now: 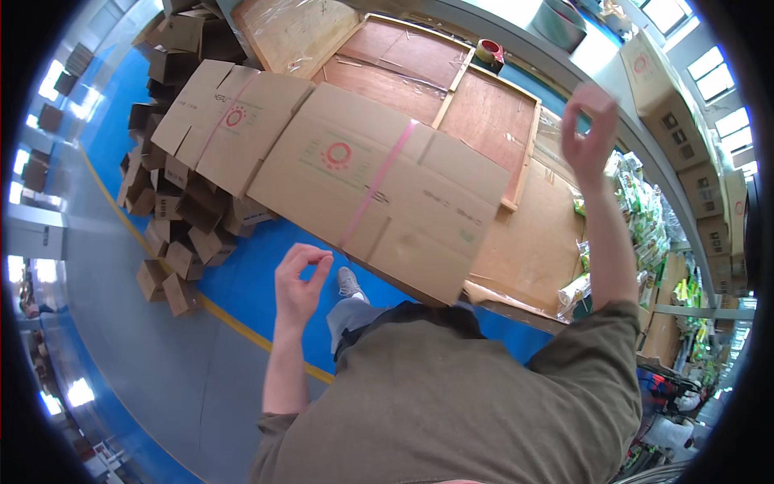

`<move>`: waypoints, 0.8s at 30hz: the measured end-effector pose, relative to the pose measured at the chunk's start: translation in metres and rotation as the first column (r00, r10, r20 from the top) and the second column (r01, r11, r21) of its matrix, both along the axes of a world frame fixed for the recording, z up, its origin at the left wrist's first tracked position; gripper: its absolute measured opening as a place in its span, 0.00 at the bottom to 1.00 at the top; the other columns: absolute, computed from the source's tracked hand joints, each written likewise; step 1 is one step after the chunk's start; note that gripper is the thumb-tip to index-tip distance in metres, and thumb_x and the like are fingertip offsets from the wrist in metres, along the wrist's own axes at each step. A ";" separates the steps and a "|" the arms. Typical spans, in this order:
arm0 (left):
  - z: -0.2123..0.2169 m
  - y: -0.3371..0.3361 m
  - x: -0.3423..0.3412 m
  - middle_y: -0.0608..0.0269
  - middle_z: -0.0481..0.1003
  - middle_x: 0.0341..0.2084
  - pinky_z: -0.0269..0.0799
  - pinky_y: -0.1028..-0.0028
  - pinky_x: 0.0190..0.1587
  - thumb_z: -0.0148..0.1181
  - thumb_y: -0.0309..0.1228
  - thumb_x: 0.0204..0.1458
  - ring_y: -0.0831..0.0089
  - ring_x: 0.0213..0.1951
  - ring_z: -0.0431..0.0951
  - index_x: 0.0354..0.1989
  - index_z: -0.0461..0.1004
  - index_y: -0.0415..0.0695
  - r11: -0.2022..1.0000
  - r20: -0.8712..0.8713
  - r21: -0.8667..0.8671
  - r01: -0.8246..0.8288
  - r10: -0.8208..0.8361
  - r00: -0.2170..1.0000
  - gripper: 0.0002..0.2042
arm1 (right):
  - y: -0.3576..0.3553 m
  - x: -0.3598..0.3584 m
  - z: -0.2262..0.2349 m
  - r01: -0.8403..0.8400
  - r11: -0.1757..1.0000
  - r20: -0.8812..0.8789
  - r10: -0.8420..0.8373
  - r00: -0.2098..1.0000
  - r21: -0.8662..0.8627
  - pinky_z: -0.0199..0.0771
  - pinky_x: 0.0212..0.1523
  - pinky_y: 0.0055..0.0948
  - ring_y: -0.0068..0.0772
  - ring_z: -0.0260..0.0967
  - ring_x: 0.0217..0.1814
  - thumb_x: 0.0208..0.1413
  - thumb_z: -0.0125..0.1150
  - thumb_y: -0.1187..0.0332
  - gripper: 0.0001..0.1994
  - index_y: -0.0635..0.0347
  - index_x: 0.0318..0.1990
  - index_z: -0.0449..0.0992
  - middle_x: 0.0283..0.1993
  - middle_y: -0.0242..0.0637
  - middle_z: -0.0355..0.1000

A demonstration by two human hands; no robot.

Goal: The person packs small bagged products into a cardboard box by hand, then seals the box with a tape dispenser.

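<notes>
A flat bundle of folded cardboard boxes (427,206) lies on the table before me, with a pink strap (376,188) across it. My left hand (298,282) is beside its near left edge, thumb and forefinger brought together in a pinch. Whatever those fingertips may hold is too small to make out. Raised beyond the bundle's right side, my right hand (591,129) is somewhat blurred, its thumb and fingers curled into a ring. Nothing can be made out in that grip. Another strapped bundle of flattened boxes (266,121) adjoins the first on the left.
Wooden framed panels (492,121) cover the table's far part, with a tape roll (488,53) near their edge. Opened cartons (189,202) are heaped on the floor at left. Green and white packets (637,206) are piled at right, below stacked boxes (677,129).
</notes>
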State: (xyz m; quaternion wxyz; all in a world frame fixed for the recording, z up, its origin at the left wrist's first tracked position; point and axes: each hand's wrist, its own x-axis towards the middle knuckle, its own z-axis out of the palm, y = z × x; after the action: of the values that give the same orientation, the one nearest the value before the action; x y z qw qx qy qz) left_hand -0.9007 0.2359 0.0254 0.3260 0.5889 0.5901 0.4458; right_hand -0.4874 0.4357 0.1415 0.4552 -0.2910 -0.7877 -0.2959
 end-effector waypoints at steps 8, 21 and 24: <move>0.015 0.155 -0.121 0.55 0.77 0.33 0.72 0.69 0.42 0.61 0.25 0.54 0.62 0.37 0.77 0.46 0.77 0.40 0.970 -0.403 0.169 0.174 -0.093 0.911 0.11 | 0.049 -0.055 -0.107 0.295 0.463 0.320 -0.026 0.947 -0.836 0.73 0.43 0.39 0.42 0.72 0.41 0.52 0.59 0.69 0.08 0.57 0.40 0.71 0.42 0.38 0.69; -0.017 0.201 -0.101 0.61 0.63 0.62 0.49 0.54 0.70 0.58 0.48 0.53 0.60 0.67 0.58 0.59 0.69 0.52 0.990 -0.854 0.014 0.141 -0.062 0.516 0.26 | 0.294 -0.002 -0.248 0.224 -0.025 0.199 -0.567 0.799 -0.974 0.71 0.55 0.35 0.41 0.72 0.55 0.56 0.62 0.59 0.27 0.63 0.60 0.67 0.54 0.47 0.74; -0.019 0.205 -0.097 0.62 0.63 0.63 0.47 0.54 0.70 0.59 0.46 0.51 0.59 0.68 0.56 0.58 0.69 0.53 0.974 -0.804 -0.054 0.219 -0.172 0.569 0.25 | 0.296 -0.023 -0.255 0.081 -0.031 0.086 -0.411 0.907 -0.996 0.71 0.52 0.34 0.37 0.73 0.52 0.59 0.61 0.53 0.26 0.65 0.57 0.72 0.51 0.47 0.76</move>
State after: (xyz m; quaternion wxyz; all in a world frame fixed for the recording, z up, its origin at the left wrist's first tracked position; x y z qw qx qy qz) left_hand -0.9979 0.4411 0.0066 0.0568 0.7961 0.5926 0.1087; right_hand -0.5107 0.7316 -0.1131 0.1506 -0.6925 -0.6397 0.2976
